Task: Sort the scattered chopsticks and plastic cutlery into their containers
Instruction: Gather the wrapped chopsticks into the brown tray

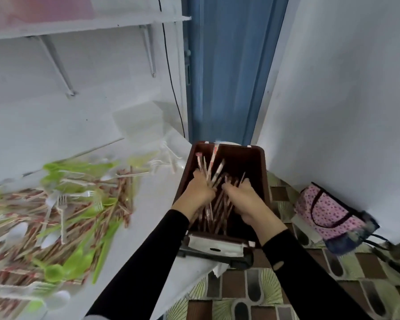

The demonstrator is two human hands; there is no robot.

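Observation:
A dark brown bin (256,162) stands at the right end of the white table (152,227), with wrapped chopsticks (214,165) inside it. Both my hands are down in the bin. My left hand (197,192) grips a bundle of chopsticks that fans upward. Beside it, my right hand (242,199) has its fingers curled around more chopsticks lying lower in the bin. On the table to the left lies a big blurred pile of wrapped chopsticks (14,218) mixed with green plastic spoons (78,257) and white plastic forks (61,204).
A clear plastic container (139,123) stands at the back of the table near the wall. A pink patterned bag (328,215) sits on the tiled floor to the right. A blue door (229,65) is behind the bin, and a shelf (78,24) hangs overhead.

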